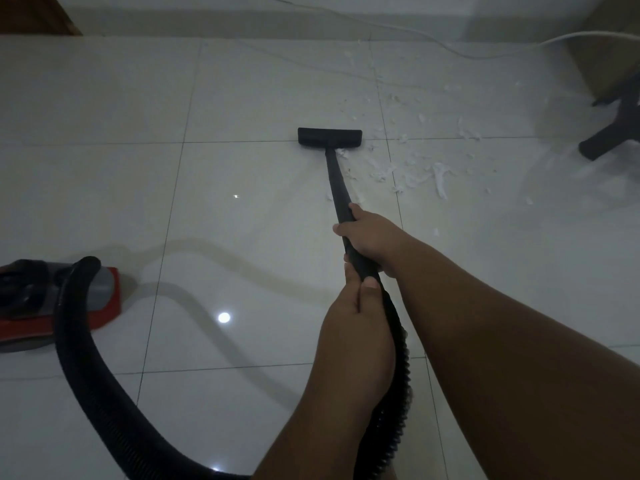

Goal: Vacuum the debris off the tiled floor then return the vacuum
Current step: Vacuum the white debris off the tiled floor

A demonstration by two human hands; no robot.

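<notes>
My right hand (370, 237) grips the black vacuum wand (337, 178) partway down, and my left hand (358, 306) grips it just behind, where the ribbed hose (86, 358) joins. The flat black nozzle (329, 137) rests on the white tiled floor (104, 98). White shredded debris (415, 168) lies scattered to the right of the nozzle and beside the wand. The red and grey vacuum body (52, 303) sits on the floor at the left, with the hose looping from it round to my hands.
A white cable (485, 55) runs across the floor at the back toward the upper right. Black legs of a stand or chair (613, 133) stand at the right edge. A wall skirting crosses the top, with a brown wooden piece (38, 12) at top left.
</notes>
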